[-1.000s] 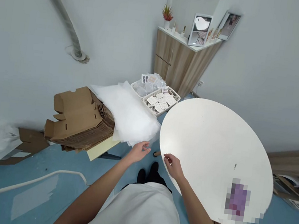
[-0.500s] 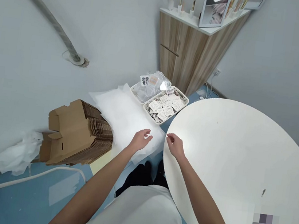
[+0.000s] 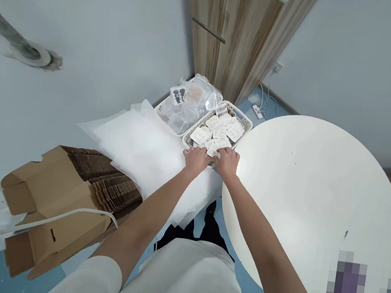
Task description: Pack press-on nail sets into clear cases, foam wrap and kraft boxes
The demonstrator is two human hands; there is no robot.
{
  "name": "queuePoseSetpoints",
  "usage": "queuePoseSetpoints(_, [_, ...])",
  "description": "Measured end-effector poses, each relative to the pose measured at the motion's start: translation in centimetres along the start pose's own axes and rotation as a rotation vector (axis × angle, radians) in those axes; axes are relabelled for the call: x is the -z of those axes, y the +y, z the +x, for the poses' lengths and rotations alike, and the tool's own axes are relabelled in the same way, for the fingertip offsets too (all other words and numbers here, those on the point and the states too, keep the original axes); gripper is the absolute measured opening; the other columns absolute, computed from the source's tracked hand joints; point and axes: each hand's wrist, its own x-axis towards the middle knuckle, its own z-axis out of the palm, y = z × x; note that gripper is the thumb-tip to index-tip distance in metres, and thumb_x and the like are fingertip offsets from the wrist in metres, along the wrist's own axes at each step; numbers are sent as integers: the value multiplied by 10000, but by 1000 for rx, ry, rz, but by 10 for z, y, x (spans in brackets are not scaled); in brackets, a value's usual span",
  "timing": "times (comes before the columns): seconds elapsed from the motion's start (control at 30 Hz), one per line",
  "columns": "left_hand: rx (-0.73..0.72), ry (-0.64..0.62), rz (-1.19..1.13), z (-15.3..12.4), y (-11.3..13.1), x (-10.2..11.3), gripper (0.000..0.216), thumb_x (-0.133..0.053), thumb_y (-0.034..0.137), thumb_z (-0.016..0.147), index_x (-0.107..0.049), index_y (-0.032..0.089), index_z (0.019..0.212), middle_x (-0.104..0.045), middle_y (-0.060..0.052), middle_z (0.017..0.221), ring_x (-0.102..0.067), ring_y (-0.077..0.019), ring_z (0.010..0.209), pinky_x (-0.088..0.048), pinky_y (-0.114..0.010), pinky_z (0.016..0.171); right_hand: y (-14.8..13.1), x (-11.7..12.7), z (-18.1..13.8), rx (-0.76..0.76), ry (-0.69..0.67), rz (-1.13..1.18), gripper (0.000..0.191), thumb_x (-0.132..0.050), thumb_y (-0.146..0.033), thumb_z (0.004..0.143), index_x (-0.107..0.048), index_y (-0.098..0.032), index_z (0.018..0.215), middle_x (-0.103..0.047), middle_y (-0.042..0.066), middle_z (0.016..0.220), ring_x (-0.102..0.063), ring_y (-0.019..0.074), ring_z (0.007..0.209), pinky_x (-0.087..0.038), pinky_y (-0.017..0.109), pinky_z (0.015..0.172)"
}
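A white plastic basket [image 3: 246, 120] of small printed cards [image 3: 220, 131] stands just beyond the round table's near-left edge. My left hand [image 3: 195, 160] is at the basket's near left side, fingers curled over the rim. On the near right side, by the tabletop, my right hand [image 3: 227, 163] has its fingers bent over the rim too. Both hands hide most of the near rim, and their fingertips are partly out of sight. Against its left side sits a second white basket [image 3: 157, 108] filled with clear plastic packets [image 3: 185, 114].
White sheets [image 3: 144, 149] are stacked left of the baskets. Flattened cardboard boxes [image 3: 67, 187] lie at lower left, crossed by a pale hose [image 3: 75, 211]. The white round table [image 3: 313, 181] fills the right side. A wooden cabinet [image 3: 228, 30] stands behind; cables and a power strip [image 3: 257, 111] lie beside it.
Both hands have moved forward from above the white sheets and table edge to the card basket's near end, and their fingers have closed at its rim. The view has tilted down.
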Motion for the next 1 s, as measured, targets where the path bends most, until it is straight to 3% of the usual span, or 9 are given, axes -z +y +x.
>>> queuePoseSetpoints(0.27, [29,-4,-85,24,-3,-12,246,-541,248,734,-526,205,976,-637,-75,831,-514,-266,953,-200,-420,835,-8,-11,15,-104,-105,-251,356,-583,-293,716,-485,-206,1046,-511,114,1021,-390,265,974,-113,493,914])
queuePoseSetpoints(0.5, [-19,28,-176,29,-3,-12,183,-517,192,725,-566,217,901,-641,-75,862,-519,-272,955,-189,-450,857,-8,-12,20,-112,-183,-245,472,-572,-306,714,-414,-258,1157,-482,103,1038,-389,257,967,-174,461,866])
queuePoseSetpoints(0.73, [-3,7,-288,31,0,-14,134,-529,229,734,-580,213,857,-655,-45,822,-561,-227,865,-189,-449,892,-8,-20,16,-96,-178,-192,399,-437,-255,788,-413,-277,1186,-511,99,1000,-426,246,944,-188,450,846])
queuePoseSetpoints(1.0, [-71,78,-371,23,-8,-15,202,-521,146,724,-586,221,900,-655,-42,839,-563,-209,852,-170,-448,922,-10,-17,8,-14,-125,-142,223,-385,-217,823,-597,-241,890,-587,52,843,-507,197,819,-71,504,906])
